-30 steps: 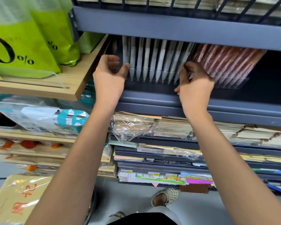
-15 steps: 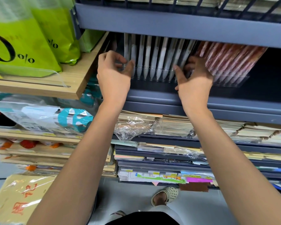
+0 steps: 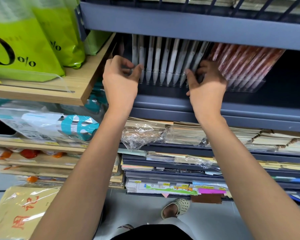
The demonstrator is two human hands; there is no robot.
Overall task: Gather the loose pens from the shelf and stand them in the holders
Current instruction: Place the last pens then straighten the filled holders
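Observation:
A row of white pens [image 3: 163,61] stands tip-down in a clear plastic holder [image 3: 163,81] on the dark blue shelf [image 3: 163,103]. My left hand [image 3: 120,80] pinches the left end of that holder, thumb against the leftmost pens. At the right end my right hand [image 3: 207,85] grips the same holder, its thumb in front of the pens and its fingers curled behind the last ones. Beside it, a second clear holder [image 3: 249,87] carries red pens [image 3: 241,61]. Whether any loose pens lie on the shelf is hidden.
The blue shelf above [image 3: 180,25] hangs low over the pen tops. Green bags [image 3: 24,44] stand on a wooden shelf [image 3: 59,94] to the left. Stacks of wrapped notebooks [image 3: 180,132] fill the shelves below. A sandalled foot [image 3: 177,207] is on the grey floor.
Both hands have closed in on the two ends of the white pen holder. The right thumb has swung out to the front of the pens; the left fingers have curled tighter.

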